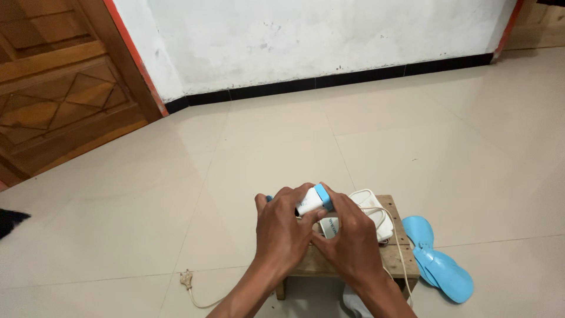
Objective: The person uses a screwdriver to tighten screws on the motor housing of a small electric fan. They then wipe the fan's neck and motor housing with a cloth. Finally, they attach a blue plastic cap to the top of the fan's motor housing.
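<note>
Two hands meet low in the middle of the frame in the head view, both clamped on one small appliance. The left hand wraps its fingers around the white body with a blue band, gripping it from the left side, with the thumb side toward the camera. The right hand closes on the same piece from the right and below, its fingertips pressed against the blue band and the white part under it. The appliance sits just above a small wooden stool, which stands on the pale tiled floor at lower centre. A white rounded base rests on the stool top, just right of the hands, partly hidden by them. A thin white cord loops over the stool's right side, and its plug lies on the floor at lower left of the stool. Blue plastic fan blades lie flat on the tiles, just beside the stool's right edge. A white wall with a black skirting runs across the top of the frame, and a wooden door fills the upper left.
</note>
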